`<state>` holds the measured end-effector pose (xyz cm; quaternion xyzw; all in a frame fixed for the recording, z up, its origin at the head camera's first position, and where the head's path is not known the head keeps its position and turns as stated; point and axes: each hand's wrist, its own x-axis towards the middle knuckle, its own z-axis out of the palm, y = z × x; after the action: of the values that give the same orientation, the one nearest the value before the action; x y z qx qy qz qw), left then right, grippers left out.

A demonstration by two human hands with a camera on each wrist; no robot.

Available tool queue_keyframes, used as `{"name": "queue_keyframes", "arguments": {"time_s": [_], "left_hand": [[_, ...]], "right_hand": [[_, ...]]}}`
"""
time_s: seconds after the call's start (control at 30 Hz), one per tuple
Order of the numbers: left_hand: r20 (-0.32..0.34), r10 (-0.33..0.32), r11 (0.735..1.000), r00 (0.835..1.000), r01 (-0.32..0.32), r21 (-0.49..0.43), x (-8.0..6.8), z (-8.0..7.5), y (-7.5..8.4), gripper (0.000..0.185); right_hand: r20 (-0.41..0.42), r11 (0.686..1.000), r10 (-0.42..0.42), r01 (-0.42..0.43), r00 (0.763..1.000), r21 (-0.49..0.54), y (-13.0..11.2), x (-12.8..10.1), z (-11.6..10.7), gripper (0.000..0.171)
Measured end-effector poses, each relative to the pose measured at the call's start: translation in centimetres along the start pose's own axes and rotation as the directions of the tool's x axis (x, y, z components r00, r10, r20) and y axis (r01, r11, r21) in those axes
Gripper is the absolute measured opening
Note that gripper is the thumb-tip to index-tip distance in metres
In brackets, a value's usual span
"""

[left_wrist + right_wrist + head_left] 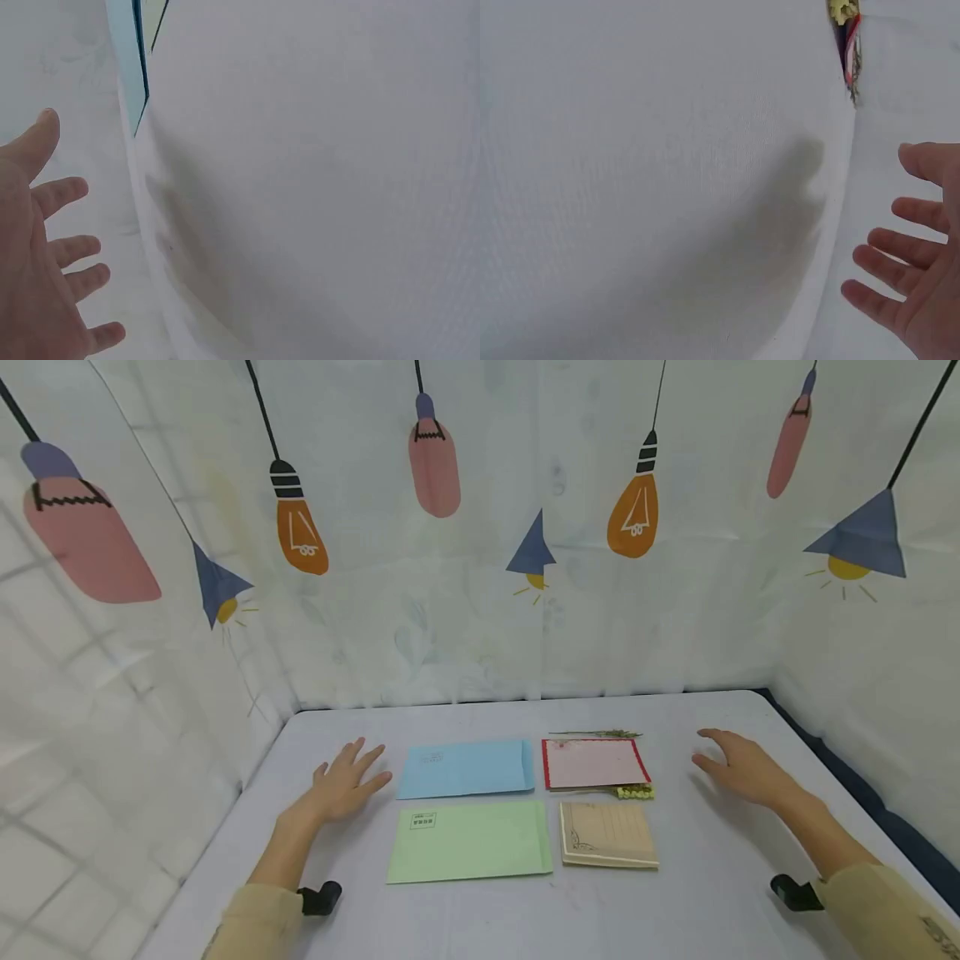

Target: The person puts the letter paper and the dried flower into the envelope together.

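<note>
My left hand [341, 787] hovers over the left side of the table with its fingers spread, holding nothing. Nearest to it lies a blue envelope [465, 768], whose end also shows in the left wrist view. A green envelope [468, 842] lies in front of the blue one. On the right, my right hand [742, 768] is held above the table, its fingers apart and nothing in them. To its left are a red-edged white card [596, 763] and a tan card stack or notepad [607, 835]. Yellow dried flowers [636, 792] stick out from under the red-edged card.
A thin dried sprig [600, 733] lies behind the red-edged card. The white tabletop [480, 922] ends at a curtain [480, 643] printed with lamps. Black camera mounts [321, 898] sit at both wrists.
</note>
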<state>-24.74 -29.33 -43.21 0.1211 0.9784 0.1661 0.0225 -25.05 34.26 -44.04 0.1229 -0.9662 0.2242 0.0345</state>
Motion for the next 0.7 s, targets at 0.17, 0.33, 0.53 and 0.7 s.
{"name": "queue_keyframes", "arguments": {"time_s": [0.17,0.33,0.53,0.7], "left_hand": [[-0.069,0.069,0.997,0.995,-0.071,-0.018,0.1,0.6,1.4,0.066],[-0.087,0.129,0.990,0.988,-0.134,-0.054,0.1,1.7,3.4,0.063],[-0.079,0.241,0.966,0.967,-0.246,-0.074,-0.1,2.9,6.1,0.060],[-0.068,0.295,0.952,0.953,-0.299,-0.071,-0.4,3.7,8.0,0.058]], "right_hand": [[-0.111,0.996,-0.043,0.051,0.993,0.072,-1.0,-0.5,0.2,0.045],[-0.174,0.986,-0.054,0.080,0.983,0.145,-2.5,-0.9,0.1,0.035],[-0.142,0.957,-0.017,0.058,0.990,0.285,-4.6,-1.4,0.4,0.032],[-0.081,0.904,0.007,0.028,0.997,0.427,-6.2,-1.6,1.4,0.033]]}}
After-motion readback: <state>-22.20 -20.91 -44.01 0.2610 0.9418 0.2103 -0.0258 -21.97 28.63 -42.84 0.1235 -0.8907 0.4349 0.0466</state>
